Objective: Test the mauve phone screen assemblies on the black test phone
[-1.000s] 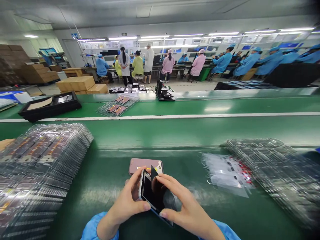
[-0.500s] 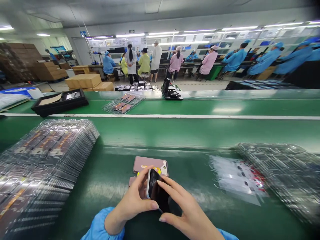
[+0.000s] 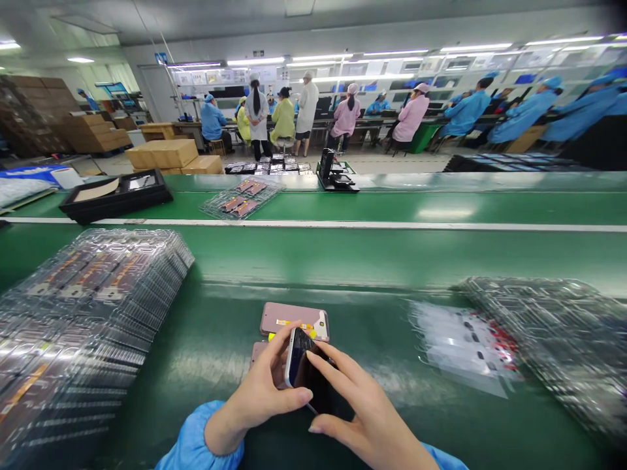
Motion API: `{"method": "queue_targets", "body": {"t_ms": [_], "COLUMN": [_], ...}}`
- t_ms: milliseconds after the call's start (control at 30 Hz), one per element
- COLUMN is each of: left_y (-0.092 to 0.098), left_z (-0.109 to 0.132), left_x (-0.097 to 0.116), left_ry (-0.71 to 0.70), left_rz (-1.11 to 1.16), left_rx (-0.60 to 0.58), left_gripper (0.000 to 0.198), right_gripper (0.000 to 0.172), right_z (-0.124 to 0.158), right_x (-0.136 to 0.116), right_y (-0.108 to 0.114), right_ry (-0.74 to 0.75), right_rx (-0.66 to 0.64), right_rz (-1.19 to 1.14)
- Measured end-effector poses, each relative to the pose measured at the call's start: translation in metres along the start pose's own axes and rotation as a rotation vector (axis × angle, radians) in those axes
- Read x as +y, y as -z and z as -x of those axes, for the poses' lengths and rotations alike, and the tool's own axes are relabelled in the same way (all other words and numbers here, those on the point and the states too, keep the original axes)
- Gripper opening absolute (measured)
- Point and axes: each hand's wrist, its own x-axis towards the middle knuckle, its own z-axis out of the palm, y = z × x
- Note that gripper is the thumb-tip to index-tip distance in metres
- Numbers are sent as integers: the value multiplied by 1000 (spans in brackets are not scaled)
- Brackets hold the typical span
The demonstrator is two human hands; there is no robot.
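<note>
A smartphone with a black screen and a pale metal edge is held tilted above the green bench. My left hand is closed around its left side, thumb along the near edge and fingers behind. My right hand grips it too, its fingertips against the screen and its thumb by the lower edge. Just beyond the hands lies a pinkish-brown phone screen panel with a yellow label strip. A second such panel is mostly hidden behind my left hand.
Stacked clear plastic trays with brown-backed panels rise at left. More clear trays stand at right, beside thin clear films with red tabs. Past the white strip are a black tray, a panel tray and a black fixture.
Both hands keep the same hold on the smartphone, which has tipped very slightly. The whole view has shifted up a little.
</note>
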Motion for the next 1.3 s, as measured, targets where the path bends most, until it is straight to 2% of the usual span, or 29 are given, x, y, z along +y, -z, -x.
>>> {"method": "queue_targets", "body": {"t_ms": [367,767,1000,1200,1300], "left_y": [-2,5,1,-1,0], "left_z": [1,4,5,4,4], "left_x": [8,5,10,11,7], "left_ry": [27,34,36,12,44], "left_rz": [-27,-55,-3,63,128], "left_rx": [-17,-60,-76,-80,-78], "left_gripper": [88,90,89,88,91], "right_gripper": [69,68,67,80,83], "right_z": [0,-2,-3,-11,-11], "right_x": [-3,-9,-11,-15,-15], "right_y": [1,6,9,12,8], "right_ry": [69,79,85,154,186], "right_rx": [-2,-14,-31,-11,33], "right_rz": [74,23,28,124,145]}}
